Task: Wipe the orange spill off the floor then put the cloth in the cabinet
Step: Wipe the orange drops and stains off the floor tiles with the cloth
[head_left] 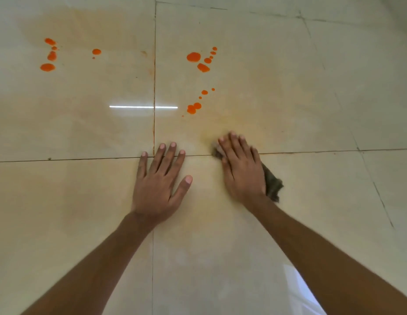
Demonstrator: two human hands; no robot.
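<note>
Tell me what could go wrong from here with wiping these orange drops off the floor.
1. The small cloth under the right hand may smear, not lift: a pale orange film lies nearby.
2. Orange could settle in the grout line, which looks stained.

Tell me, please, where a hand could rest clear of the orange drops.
Bare tile lies left of the left hand, below the grout line, and right of the cloth under the right hand. Between the hands the gap is narrow. Beyond them, orange drops crowd both far tiles.
</note>
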